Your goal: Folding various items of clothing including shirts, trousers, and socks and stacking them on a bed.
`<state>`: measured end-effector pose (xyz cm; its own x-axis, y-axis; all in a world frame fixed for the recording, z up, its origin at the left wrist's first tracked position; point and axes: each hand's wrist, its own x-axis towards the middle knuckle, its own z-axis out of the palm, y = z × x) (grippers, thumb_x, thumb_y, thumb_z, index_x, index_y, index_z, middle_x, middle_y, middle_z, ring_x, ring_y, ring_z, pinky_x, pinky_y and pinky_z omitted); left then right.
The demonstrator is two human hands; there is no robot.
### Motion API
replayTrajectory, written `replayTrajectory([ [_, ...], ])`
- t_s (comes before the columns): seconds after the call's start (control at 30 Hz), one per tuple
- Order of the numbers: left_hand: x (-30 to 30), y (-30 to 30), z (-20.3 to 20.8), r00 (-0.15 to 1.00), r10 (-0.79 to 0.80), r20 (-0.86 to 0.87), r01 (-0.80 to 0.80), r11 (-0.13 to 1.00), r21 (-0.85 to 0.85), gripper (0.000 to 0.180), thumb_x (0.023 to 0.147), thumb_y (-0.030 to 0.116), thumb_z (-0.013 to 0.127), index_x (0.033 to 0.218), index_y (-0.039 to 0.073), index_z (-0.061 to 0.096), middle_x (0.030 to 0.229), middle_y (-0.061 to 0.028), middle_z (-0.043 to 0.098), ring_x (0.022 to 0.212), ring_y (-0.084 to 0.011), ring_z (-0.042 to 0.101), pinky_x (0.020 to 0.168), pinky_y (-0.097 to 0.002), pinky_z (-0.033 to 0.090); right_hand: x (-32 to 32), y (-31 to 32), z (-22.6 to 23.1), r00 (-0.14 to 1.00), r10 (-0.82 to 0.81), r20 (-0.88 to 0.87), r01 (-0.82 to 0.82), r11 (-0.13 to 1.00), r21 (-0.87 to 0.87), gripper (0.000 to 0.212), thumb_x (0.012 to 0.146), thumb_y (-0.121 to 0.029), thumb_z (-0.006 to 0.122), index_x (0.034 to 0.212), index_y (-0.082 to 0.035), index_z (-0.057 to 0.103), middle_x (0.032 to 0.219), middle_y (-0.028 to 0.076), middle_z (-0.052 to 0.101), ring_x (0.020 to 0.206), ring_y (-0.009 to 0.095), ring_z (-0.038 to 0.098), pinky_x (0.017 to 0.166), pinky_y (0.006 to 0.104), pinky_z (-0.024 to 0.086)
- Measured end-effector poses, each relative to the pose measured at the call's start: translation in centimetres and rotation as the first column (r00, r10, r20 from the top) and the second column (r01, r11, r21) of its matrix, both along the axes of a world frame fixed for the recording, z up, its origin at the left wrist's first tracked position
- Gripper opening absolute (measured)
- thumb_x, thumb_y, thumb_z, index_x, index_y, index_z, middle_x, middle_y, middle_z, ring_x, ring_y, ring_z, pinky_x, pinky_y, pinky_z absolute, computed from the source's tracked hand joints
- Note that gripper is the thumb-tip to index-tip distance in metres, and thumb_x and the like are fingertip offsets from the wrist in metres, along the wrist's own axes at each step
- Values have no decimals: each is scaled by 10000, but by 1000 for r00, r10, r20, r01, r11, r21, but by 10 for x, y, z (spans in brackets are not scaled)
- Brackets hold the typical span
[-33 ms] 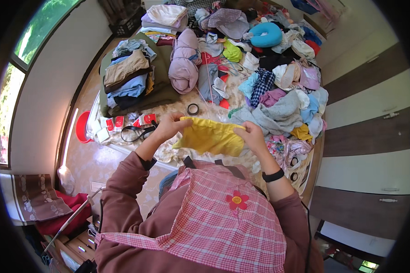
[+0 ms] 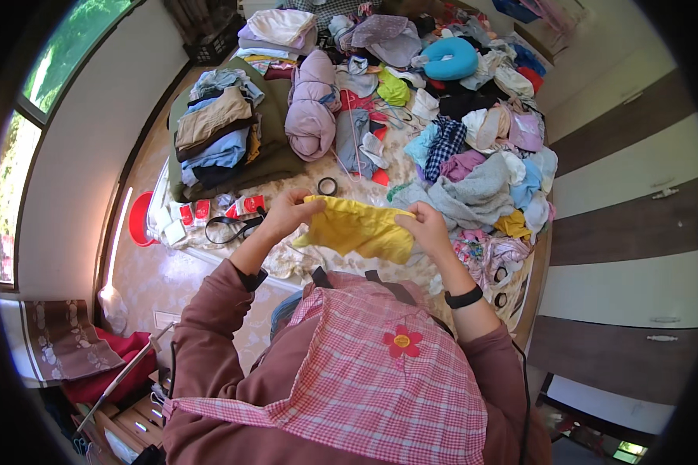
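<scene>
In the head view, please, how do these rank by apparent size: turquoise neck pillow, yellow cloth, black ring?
1. Yellow cloth
2. Turquoise neck pillow
3. Black ring
Apparent size only: the cloth looks nearer the camera than the pillow.

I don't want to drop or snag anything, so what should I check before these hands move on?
1. Left hand gripping the yellow cloth: ok.
2. Right hand gripping its upper right corner: ok.
3. Cloth spread between the hands, not bunched up: ok.
4. Black wristband on the right wrist away from the cloth: ok.
5. Area beyond free of loose clothes: not ok, grey fabric lies there.
6. Cloth's underside unmarked: cannot tell.
</scene>
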<state>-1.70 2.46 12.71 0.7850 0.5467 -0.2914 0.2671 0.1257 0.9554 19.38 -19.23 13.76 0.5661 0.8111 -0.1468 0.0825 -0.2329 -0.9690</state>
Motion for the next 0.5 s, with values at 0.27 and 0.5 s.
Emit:
replayTrajectory([
  [0.27,19,-14,13,982,175,72,-184,970,160,230,795,164,648,937,1,569,708,-42,603,583,-93,550,519,-244,425,-30,36,30,938,-67,-341,89,995,50,260,810,-109,665,983,-3,502,788,47,613,613,85,587,563,224,501],
  [0.5,27,-69,70,1000,13,-25,-1,901,433,408,726,308,716,928,42,480,730,-147,603,676,-270,626,579,-346,476,-56,51,37,935,119,-335,-71,986,153,186,914,-162,573,1005,-3,539,896,59,613,803,109,605,669,237,508],
])
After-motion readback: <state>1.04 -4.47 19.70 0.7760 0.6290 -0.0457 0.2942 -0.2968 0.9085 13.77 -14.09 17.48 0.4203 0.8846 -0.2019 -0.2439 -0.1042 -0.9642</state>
